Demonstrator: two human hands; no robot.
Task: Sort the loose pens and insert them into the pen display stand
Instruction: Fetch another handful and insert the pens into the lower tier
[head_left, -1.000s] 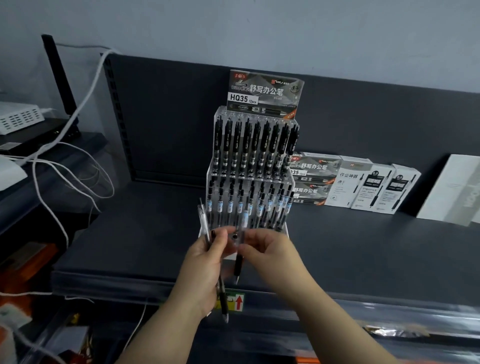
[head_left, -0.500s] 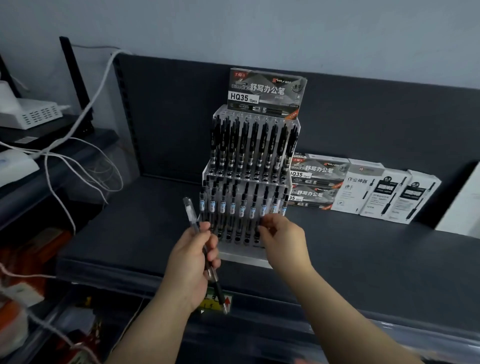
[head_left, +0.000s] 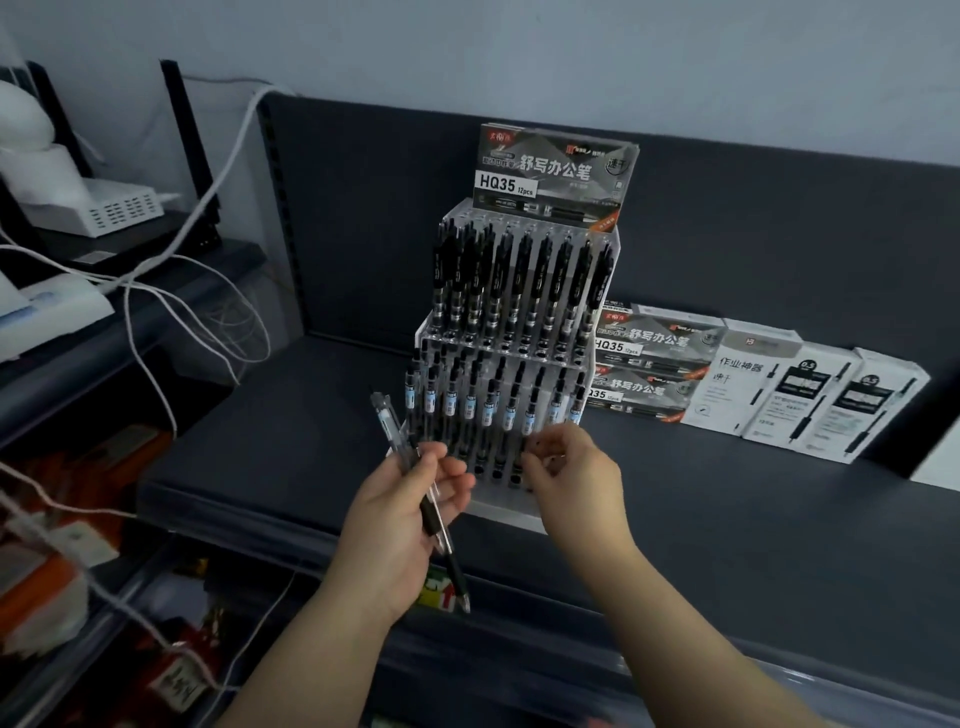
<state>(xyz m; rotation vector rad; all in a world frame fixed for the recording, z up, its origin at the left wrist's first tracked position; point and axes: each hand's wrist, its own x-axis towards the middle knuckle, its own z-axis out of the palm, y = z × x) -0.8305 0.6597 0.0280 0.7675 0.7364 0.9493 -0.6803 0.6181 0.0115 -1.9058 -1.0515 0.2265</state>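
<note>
On the dark shelf (head_left: 727, 519), the right hand (head_left: 571, 478), a second ago taking a pen, now pinches nothing visible at the pen display stand (head_left: 498, 499)'s lower row, suggesting it is seated, while the left hand (head_left: 400, 525) grips the remaining loose pens (head_left: 387, 421).

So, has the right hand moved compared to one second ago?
Yes. The right hand has gone rightward from the left hand to the front-right of the pen display stand.

White pen boxes (head_left: 779, 395) stand on the dark shelf (head_left: 753, 519); white cables (head_left: 171, 291) hang left.
</note>
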